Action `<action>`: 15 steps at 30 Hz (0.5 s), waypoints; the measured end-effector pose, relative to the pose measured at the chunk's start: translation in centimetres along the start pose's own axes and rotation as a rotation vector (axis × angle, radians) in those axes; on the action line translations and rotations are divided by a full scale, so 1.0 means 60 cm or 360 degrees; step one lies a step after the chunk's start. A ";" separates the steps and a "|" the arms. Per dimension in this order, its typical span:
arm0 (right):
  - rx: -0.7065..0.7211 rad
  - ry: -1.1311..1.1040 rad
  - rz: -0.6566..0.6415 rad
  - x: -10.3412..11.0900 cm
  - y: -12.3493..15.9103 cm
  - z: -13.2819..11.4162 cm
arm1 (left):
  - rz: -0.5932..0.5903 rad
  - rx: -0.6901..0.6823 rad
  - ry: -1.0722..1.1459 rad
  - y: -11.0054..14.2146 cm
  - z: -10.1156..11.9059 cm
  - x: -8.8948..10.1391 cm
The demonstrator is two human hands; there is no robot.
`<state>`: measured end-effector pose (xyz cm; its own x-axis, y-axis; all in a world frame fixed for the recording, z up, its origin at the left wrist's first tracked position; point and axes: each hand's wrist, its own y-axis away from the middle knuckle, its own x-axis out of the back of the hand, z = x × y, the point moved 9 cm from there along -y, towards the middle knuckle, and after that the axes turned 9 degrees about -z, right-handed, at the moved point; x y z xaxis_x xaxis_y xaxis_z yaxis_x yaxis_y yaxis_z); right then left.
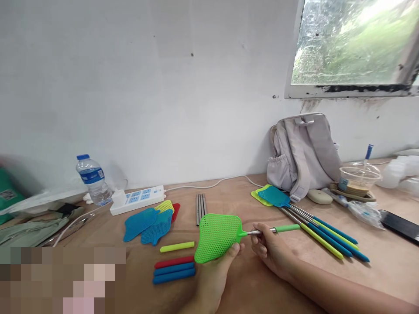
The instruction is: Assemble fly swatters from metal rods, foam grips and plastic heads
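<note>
A green fly swatter [218, 237] with a mesh head, a thin metal rod and a green grip spans both hands above the table. My left hand [216, 274] pinches the lower right edge of its head, near the neck. My right hand [271, 250] is closed round the rod, between head and grip. Left of them lie loose swatter heads: two blue [139, 223], one yellow [166, 206] and one red [176, 212]. Nearer me rest a yellow grip [177, 247], a red grip [173, 262] and two blue grips [174, 276]. Several metal rods [197, 210] lie behind the green head.
Several assembled swatters [275, 196] lie at right. Behind them stand a grey backpack [303, 152] and a plastic cup [360, 176]; a phone [401, 226] lies farther right. A power strip [139, 199] and water bottle [93, 179] are at left. The lower left corner is pixelated.
</note>
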<state>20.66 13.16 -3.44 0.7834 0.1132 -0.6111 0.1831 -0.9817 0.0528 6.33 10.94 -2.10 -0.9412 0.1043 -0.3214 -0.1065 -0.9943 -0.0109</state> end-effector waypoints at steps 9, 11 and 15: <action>-0.0144 -0.0230 -0.0050 -0.014 0.009 0.024 | -0.0146 -0.0189 -0.0628 0.015 0.034 -0.018; -0.0145 -0.0244 -0.0073 -0.016 0.010 0.024 | -0.0161 -0.0182 -0.0632 0.018 0.031 -0.022; -0.0149 -0.0205 -0.0121 -0.023 0.010 0.020 | -0.0173 -0.0205 -0.0570 0.024 0.035 -0.028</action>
<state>18.97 12.26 -3.51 0.6835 0.1600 -0.7122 0.2982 -0.9518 0.0724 7.08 9.39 0.40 -0.9813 0.1884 0.0386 -0.1921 -0.9695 -0.1524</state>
